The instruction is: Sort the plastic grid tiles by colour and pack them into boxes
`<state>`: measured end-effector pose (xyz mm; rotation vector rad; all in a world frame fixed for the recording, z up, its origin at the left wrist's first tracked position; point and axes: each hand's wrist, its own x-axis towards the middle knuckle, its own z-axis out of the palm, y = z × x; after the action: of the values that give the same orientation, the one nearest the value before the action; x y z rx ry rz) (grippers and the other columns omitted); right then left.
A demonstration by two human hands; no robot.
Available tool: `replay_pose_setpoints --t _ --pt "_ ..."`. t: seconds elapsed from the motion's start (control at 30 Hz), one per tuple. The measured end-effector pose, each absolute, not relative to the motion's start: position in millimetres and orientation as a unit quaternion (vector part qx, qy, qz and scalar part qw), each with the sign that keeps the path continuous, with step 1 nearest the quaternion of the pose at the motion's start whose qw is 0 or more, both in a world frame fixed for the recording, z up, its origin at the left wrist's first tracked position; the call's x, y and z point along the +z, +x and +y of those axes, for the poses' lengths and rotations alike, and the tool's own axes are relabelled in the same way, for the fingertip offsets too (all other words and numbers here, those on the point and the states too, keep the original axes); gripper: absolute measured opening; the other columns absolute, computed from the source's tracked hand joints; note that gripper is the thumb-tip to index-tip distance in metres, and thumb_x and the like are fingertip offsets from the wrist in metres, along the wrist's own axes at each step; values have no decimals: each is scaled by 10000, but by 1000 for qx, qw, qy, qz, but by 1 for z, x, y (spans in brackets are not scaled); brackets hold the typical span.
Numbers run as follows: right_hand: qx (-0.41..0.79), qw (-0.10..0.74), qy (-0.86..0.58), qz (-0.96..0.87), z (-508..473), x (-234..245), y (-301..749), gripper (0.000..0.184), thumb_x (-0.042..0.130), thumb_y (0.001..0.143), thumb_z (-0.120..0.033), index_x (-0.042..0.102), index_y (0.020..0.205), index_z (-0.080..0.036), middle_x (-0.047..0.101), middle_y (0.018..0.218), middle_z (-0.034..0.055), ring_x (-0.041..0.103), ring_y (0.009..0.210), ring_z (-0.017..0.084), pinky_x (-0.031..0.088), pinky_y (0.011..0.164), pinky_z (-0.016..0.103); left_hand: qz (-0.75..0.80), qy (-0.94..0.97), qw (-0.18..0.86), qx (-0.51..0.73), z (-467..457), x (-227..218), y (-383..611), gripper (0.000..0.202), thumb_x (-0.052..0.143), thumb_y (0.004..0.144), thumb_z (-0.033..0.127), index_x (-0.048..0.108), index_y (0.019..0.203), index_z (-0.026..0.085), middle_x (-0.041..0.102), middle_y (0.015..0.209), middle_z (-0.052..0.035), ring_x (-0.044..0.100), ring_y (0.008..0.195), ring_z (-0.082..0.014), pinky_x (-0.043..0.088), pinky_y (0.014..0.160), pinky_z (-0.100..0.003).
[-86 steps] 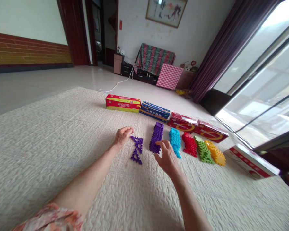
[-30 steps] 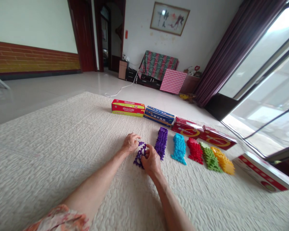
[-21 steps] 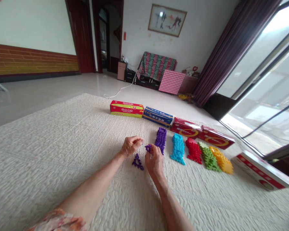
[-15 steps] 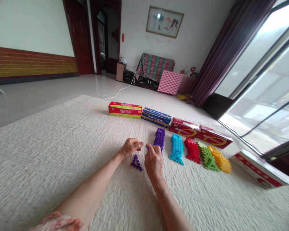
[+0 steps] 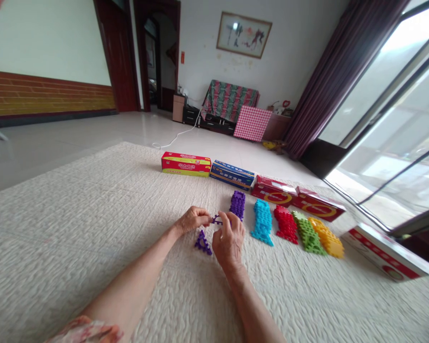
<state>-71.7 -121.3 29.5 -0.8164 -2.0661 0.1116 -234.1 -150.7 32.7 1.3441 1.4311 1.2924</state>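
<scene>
The mat (image 5: 93,214) lies open left of the left hand (image 5: 195,219) and near of both hands. Between them, a purple piece (image 5: 217,219) and a triangle (image 5: 202,243) obstruct passage. The right hand (image 5: 229,238) blocks the near approach to the purple row (image 5: 238,204). A mat strip separates that row from the blue row (image 5: 261,221). Four boxes (image 5: 232,175) wall the far side; a white box (image 5: 388,252) bars the right.

The place was a home, by its looks a living room. A quilted mat (image 5: 93,214) lay beneath the left hand (image 5: 193,220) and the right hand (image 5: 229,240). Well beyond them stood a low cabinet (image 5: 191,116), with patterned cloth (image 5: 230,99) above and a framed picture (image 5: 244,34) higher; to their right, a purple curtain (image 5: 346,71) hung by large windows (image 5: 382,85).
</scene>
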Motion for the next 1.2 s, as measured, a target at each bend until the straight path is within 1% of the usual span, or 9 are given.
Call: replay_pose_setpoints --t 0.07,0.17,0.3,0.4,0.6,0.7,0.87,1.0,1.2 --pt "64 479 -332 -810 -119 28 -71 434 433 781 -95 537 1197 -168 543 1141 124 482 1098 254 386 924 441 565 525 374 515 -150 32 -235 201 611 713 317 685 659 138 629 586 -2 525 561 -112 389 582 -229" --pt "97 487 -343 -797 -111 27 -68 322 441 848 -195 557 1148 -170 598 1028 107 551 971 231 436 859 408 570 532 361 511 -149 31 -235 199 628 694 323 687 677 133 613 580 10 517 560 -111 380 574 -228" --pt "174 427 -343 -818 -97 33 -55 232 511 807 -216 632 999 -169 614 823 50 585 711 164 483 681 294 576 540 351 503 -147 31 -232 216 642 683 338 689 696 128 587 572 21 496 559 -107 365 558 -225" --pt "215 384 -324 -837 -91 40 -42 225 558 754 -198 649 958 -169 613 749 24 575 613 136 483 610 260 570 550 351 500 -146 31 -226 213 639 688 341 689 692 135 592 576 20 504 570 -109 373 560 -222" --pt "151 410 -309 -845 -92 43 -24 227 496 776 -160 637 954 -177 603 807 40 584 688 148 487 676 283 555 579 342 490 -143 26 -216 236 612 727 354 713 766 144 646 626 0 559 595 -120 417 578 -223" --pt "123 409 -321 -845 -91 37 -17 232 477 790 -158 630 963 -180 585 801 38 572 711 160 476 697 299 560 548 311 539 -140 21 -221 243 593 738 348 710 775 138 674 660 -18 608 640 -137 470 632 -241" --pt "170 401 -282 -855 -88 36 -9 229 451 798 -143 630 937 -177 559 777 24 565 714 147 468 700 275 581 459 272 615 -137 18 -230 243 594 730 354 695 754 134 676 638 -23 629 616 -142 494 597 -246" --pt "204 396 -277 -852 -91 41 -7 236 438 800 -138 639 915 -183 552 758 16 565 710 141 466 687 260 587 432 260 633 -139 21 -231 239 604 723 357 686 755 134 676 644 -22 650 637 -156 508 594 -255" --pt "198 366 -294 -861 -92 37 -5 265 438 815 -147 663 956 -163 577 779 39 570 694 146 463 669 256 592 425 247 639 -139 22 -231 235 603 714 355 681 742 135 676 632 -27 671 651 -175 514 591 -258"
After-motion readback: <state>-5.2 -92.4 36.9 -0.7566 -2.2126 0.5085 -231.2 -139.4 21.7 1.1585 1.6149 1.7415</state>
